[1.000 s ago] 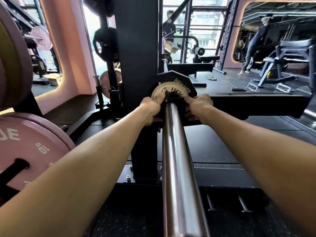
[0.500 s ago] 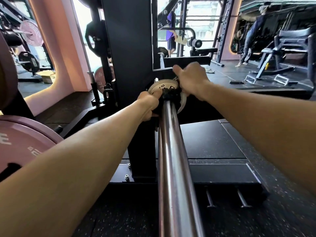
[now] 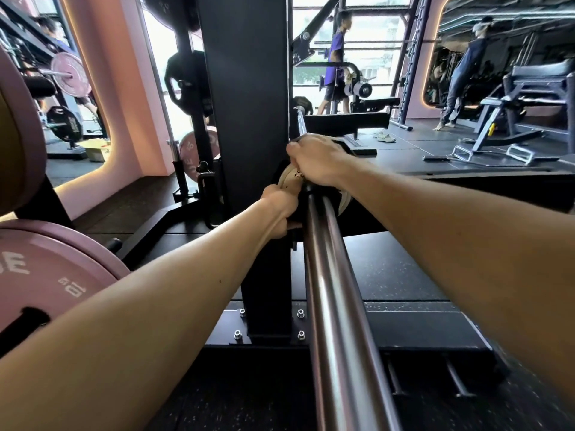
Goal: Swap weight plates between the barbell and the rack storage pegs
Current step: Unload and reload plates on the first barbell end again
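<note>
The steel barbell sleeve [image 3: 336, 306] runs away from me toward the black rack upright [image 3: 249, 119]. At its far end sits a small tan plate [image 3: 287, 179] in front of a black plate [image 3: 339, 144], both mostly hidden by my hands. My left hand [image 3: 280, 209] grips the lower left edge of these plates beside the sleeve. My right hand [image 3: 314, 160] is closed over the top edge of the black plate, covering the tan plate's upper part.
Pink plates [image 3: 46, 275] hang on storage pegs at my near left. More plates [image 3: 193, 157] sit on a rack behind the upright. A bench [image 3: 522, 101] and other people [image 3: 334, 63] are in the background. The black rubber floor [image 3: 404, 275] lies under the bar.
My right hand has moved from the plates' right edge up onto the top edge. My left hand has stayed at the lower left. The camera has shifted slightly closer.
</note>
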`<state>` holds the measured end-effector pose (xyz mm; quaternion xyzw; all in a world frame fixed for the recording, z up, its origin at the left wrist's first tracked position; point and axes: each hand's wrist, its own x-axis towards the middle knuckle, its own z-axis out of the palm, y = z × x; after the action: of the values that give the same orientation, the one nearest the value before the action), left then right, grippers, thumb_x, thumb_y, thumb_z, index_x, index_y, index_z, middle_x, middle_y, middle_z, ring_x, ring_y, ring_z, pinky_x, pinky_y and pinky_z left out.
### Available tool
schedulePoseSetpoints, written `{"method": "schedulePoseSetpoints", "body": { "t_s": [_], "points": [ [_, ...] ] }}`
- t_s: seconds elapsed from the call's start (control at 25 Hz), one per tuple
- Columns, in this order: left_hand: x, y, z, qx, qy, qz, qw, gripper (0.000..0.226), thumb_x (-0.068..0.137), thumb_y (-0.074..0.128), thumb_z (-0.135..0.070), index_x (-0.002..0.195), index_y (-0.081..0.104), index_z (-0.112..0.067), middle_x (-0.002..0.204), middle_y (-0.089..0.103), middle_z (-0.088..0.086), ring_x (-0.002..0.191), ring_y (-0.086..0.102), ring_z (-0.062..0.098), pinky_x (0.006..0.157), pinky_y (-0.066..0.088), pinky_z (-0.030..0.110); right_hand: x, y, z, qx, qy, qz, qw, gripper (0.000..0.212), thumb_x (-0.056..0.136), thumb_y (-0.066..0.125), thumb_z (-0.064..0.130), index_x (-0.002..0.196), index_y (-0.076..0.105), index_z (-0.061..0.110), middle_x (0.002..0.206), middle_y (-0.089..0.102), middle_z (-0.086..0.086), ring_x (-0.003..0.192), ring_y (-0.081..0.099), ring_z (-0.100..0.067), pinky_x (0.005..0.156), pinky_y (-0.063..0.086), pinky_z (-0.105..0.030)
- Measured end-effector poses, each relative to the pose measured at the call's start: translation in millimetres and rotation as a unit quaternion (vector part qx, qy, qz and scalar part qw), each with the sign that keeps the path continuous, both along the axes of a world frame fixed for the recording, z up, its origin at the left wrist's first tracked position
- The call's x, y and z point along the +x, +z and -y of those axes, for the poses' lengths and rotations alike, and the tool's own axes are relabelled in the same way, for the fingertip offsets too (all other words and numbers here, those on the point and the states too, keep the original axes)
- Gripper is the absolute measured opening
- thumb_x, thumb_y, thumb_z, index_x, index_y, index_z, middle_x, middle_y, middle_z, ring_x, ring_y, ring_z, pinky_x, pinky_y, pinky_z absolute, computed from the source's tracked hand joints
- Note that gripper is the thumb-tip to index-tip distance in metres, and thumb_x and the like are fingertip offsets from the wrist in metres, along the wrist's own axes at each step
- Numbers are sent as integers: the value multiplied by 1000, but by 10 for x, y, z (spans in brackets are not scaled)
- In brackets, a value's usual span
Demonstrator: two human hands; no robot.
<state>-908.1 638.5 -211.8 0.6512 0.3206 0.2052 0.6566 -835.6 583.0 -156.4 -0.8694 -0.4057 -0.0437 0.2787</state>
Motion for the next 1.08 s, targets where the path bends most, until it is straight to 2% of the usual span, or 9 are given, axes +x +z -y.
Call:
{"method": "schedulePoseSetpoints", "body": {
  "t_s": [0.16,0.24,0.32,0.4,0.52,0.64,0.72,0.84,1.08],
  "points": [
    [-19,65,-52,30,-31,-3,999,37,97,54,-39,114,50,-6,90,61,6,69,61,15,38,50,24,39,16,-27,-14,8,-24,1000,37,93,40,33,63,54,17,73,52,-2,73,49,-21,71,37,-30],
    [-42,71,-57,24,-40,-10,999,41,97,53,-40,117,51,-5,93,61,7,70,61,15,36,49,23,55,42,36,111,48,-145,982,40,98,40,30,62,54,19,62,56,-1,52,49,-13,54,40,-25],
    [-67,66,-72,4,-49,-10,999,39,100,50,-37,120,51,-3,88,61,7,68,62,16,38,51,25,45,27,175,264,45,-260,928,36,101,41,32,72,54,15,62,57,-3,39,44,-10,37,33,-22],
    [-85,58,-80,-14,-63,-11,998,40,102,46,-34,121,55,0,82,64,8,67,64,18,46,55,30,99,-90,321,326,-35,-237,915,30,99,46,33,78,55,14,69,58,-2,50,50,-13,47,39,-27],
    [-100,110,-40,-42,-91,-18,995,66,95,31,-65,115,64,-12,89,70,9,76,68,23,57,58,33,171,-375,499,240,-170,-173,940,18,92,56,29,84,61,13,84,67,-7,73,62,-22,65,48,-31],
    [19,87,-43,-46,-77,-30,995,98,61,32,-94,127,60,-27,120,64,8,94,68,29,63,59,44,146,-600,516,205,-182,-262,925,25,86,61,25,96,67,3,93,70,-16,77,69,-33,62,60,-37],
    [144,-24,-128,-61,-56,-19,996,103,45,46,-88,127,61,-28,125,62,10,96,68,34,68,58,52,132,-667,498,233,-178,-321,901,27,84,62,17,103,66,-2,94,70,-20,68,70,-33,59,61,-44],
    [53,15,-52,-93,-47,-4,994,97,44,57,-77,120,63,-17,114,68,12,89,71,35,65,58,49,147,-671,476,257,-177,-353,882,21,84,63,5,103,64,-5,93,69,-22,52,68,-30,48,57,-38],
    [99,-53,-42,-60,-7,23,998,62,87,49,-56,131,49,-13,113,66,14,82,68,28,45,55,36,60,-554,492,223,-204,-304,904,15,85,62,-1,101,62,-1,95,64,-13,47,59,-20,30,39,-15]
  ]
}}
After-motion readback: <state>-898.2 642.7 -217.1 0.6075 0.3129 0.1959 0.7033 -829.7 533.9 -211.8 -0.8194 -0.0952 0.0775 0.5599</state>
